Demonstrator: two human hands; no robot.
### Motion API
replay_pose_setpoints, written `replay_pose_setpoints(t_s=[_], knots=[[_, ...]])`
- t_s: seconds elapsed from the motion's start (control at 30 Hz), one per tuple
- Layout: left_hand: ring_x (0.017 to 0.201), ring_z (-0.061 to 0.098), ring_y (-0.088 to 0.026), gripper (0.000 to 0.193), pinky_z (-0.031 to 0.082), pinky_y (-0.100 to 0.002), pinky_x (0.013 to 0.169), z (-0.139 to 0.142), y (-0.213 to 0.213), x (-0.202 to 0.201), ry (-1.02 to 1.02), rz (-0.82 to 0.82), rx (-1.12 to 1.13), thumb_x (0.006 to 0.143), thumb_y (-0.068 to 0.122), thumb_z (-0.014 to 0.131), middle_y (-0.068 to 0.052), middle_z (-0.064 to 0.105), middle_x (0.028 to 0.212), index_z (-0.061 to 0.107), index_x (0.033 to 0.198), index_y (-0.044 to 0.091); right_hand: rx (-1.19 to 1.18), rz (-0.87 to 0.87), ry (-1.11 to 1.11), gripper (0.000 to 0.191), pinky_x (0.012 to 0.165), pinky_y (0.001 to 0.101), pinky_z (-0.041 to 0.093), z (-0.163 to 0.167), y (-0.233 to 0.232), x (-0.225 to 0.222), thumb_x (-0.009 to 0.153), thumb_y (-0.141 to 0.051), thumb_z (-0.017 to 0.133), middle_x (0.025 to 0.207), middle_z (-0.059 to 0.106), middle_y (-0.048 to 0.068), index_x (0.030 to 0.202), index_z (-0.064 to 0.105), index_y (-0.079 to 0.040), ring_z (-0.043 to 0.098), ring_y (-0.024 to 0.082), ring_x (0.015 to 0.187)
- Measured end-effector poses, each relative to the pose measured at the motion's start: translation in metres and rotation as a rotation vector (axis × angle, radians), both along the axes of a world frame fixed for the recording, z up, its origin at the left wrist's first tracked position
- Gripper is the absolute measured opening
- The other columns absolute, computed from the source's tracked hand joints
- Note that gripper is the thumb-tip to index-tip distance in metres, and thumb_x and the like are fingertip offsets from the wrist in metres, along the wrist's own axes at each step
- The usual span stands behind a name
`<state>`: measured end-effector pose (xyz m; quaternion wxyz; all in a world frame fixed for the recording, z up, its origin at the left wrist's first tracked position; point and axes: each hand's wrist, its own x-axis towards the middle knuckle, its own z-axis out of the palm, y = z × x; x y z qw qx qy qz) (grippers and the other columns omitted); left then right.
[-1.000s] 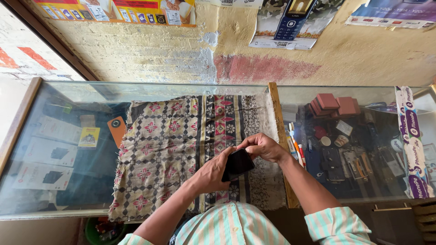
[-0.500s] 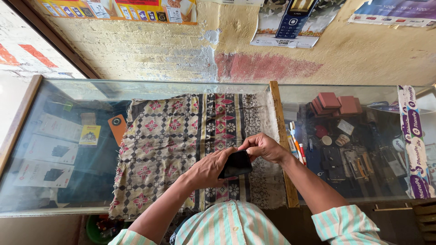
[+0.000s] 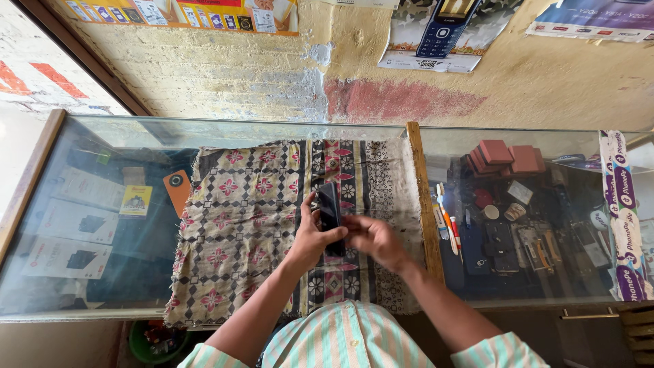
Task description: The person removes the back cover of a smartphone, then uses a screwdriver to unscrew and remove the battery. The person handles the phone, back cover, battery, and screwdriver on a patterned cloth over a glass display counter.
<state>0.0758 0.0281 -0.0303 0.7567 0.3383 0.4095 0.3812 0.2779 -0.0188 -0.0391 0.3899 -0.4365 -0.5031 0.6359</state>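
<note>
My left hand (image 3: 315,235) grips a black smartphone (image 3: 330,208), held upright on edge above a patterned cloth (image 3: 238,218) spread over the glass counter (image 3: 102,136). My right hand (image 3: 373,238) is beside it, fingertips touching the phone's lower end. Both arms come up from the bottom of the view in striped sleeves.
Under the glass at left lie white boxes (image 3: 71,221), a yellow card (image 3: 136,200) and an orange phone (image 3: 177,191). At right, red cases (image 3: 507,158), pens (image 3: 446,218) and small tools lie in the case. A wooden divider (image 3: 424,197) splits the counter. Posters hang on the wall.
The phone has turned from lying flat between both hands to standing on edge in my left hand. My right hand has slid down to its lower end.
</note>
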Motion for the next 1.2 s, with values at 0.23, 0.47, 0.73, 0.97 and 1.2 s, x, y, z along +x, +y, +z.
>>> replay_pose_setpoints(t_s=[0.23,0.47,0.73,0.97,1.2], knots=[[0.118,0.060,-0.025,0.128,0.056,-0.038,0.098,-0.024,-0.003,0.003,-0.118,0.061,0.097,0.072,0.005,0.086,-0.022,0.047,0.141,-0.002,0.164,0.016,0.085,-0.009,0.044,0.045,0.070,0.0213,0.053,-0.019,-0.014,-0.019,0.088,-0.004,0.062,0.101,0.067,0.004,0.132,0.063,0.006,0.059,0.007,0.081],[0.130,0.054,-0.020,0.126,0.050,-0.034,0.108,-0.039,0.000,0.000,-0.154,0.033,0.164,0.076,0.004,0.087,-0.014,0.042,0.149,-0.002,0.165,0.014,0.165,0.027,-0.202,0.048,0.067,0.0234,0.054,0.009,-0.014,-0.020,0.083,-0.001,0.059,0.094,0.070,0.006,0.131,0.063,0.005,0.061,0.008,0.077],[0.109,0.061,-0.021,0.124,0.056,-0.037,0.095,-0.019,-0.004,0.001,-0.069,0.037,0.254,0.073,0.002,0.083,-0.015,0.053,0.131,0.002,0.166,0.008,0.119,-0.083,-0.556,0.056,0.058,0.0296,0.058,0.045,-0.020,-0.044,0.079,-0.001,0.059,0.089,0.075,0.011,0.135,0.056,0.003,0.069,0.016,0.066],[0.101,0.069,-0.033,0.112,0.059,-0.041,0.094,0.016,-0.001,-0.015,0.694,-0.175,0.757,0.069,0.006,0.084,-0.028,0.059,0.129,0.010,0.152,-0.002,0.077,-0.130,-0.161,0.054,0.099,0.0361,0.060,0.015,0.002,-0.005,0.084,0.002,0.059,0.117,0.064,0.019,0.137,0.052,0.001,0.068,0.025,0.110],[0.108,0.065,-0.031,0.090,0.052,-0.037,0.109,0.017,0.002,-0.022,1.009,-0.653,1.055,0.070,0.021,0.093,-0.020,0.065,0.113,0.037,0.137,0.000,0.303,0.088,-0.249,0.040,0.099,0.0317,0.057,0.009,0.042,0.034,0.099,-0.007,0.053,0.124,0.070,0.009,0.139,0.058,-0.004,0.068,0.017,0.111]])
